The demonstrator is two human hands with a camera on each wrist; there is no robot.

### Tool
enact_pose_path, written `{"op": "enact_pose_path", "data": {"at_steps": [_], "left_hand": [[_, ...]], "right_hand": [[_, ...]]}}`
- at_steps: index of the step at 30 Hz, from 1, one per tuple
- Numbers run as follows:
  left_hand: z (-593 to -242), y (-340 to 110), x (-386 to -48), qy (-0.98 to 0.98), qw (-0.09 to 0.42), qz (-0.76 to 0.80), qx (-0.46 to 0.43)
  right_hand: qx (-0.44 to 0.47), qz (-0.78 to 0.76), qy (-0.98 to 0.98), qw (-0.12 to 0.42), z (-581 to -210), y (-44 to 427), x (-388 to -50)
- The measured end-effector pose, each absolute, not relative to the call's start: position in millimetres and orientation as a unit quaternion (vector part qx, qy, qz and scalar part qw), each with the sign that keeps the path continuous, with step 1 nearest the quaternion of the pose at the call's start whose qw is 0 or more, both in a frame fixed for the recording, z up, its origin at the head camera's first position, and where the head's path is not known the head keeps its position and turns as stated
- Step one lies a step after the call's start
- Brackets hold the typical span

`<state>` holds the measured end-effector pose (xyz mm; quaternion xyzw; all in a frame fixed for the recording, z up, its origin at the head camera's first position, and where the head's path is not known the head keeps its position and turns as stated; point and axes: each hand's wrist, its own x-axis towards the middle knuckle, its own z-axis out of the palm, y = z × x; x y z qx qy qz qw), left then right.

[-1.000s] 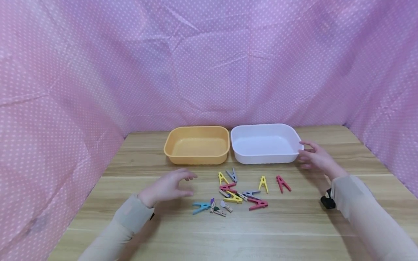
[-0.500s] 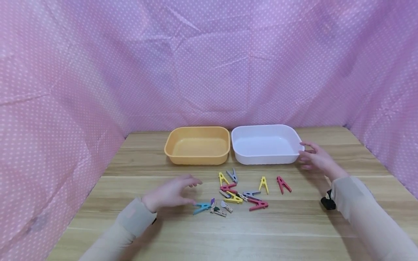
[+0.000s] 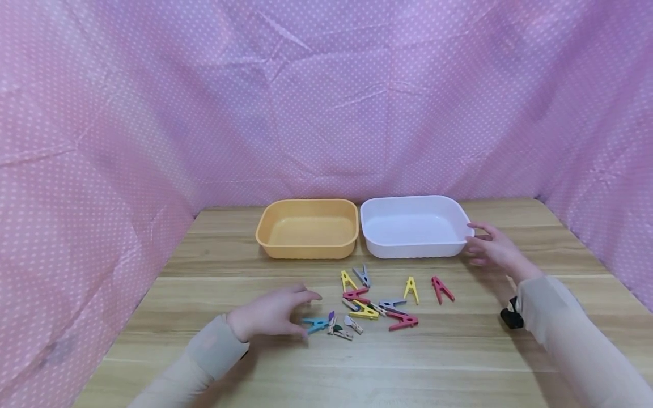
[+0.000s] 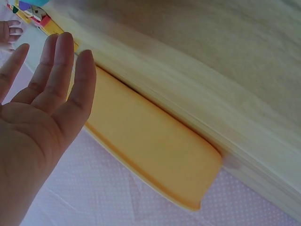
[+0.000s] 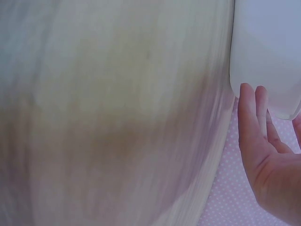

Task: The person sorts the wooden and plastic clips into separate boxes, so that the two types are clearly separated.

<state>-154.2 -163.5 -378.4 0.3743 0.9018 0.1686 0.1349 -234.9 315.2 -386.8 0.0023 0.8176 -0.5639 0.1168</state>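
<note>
My left hand (image 3: 270, 313) hovers at the left side of a loose group of clothespins, thumb and fingers spread apart around the left end of a blue clothespin (image 3: 317, 324). In the left wrist view, nothing lies in its palm (image 4: 30, 127). Close to the blue one are small wooden clothespins, such as one with a white disc (image 3: 353, 324). Red, yellow and grey clothespins, among them a red one (image 3: 403, 321), lie to the right. My right hand (image 3: 496, 250) rests its extended fingertips against the right end of a white bin (image 3: 415, 249).
An orange bin (image 3: 308, 251) stands left of the white bin, nearly touching it. A yellow clothespin (image 3: 411, 290) and a red clothespin (image 3: 442, 290) lie apart from the group. Pink dotted cloth (image 3: 326, 113) hangs behind the wooden table (image 3: 408, 368).
My left hand has moved right and toward the near edge, closer to the blue clothespin. My right hand stays at the white bin.
</note>
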Motion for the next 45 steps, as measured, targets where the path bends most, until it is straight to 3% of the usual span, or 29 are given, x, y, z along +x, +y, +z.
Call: {"op": "enact_pose_path", "data": {"at_steps": [10,22,45], "left_hand": [[-384,-157,-153,0.902,0.181,0.151,0.362],[-387,-153,-153,0.902,0.196,0.172,0.343],[-391,-154,-155,0.898,0.189,0.176,0.356]], "right_hand": [[0.001,-0.560,0.820,0.119,-385,316,-235],[0.005,-0.559,0.821,0.119,-386,315,-235],[-0.001,-0.554,0.824,0.117,-388,317,-237]]}}
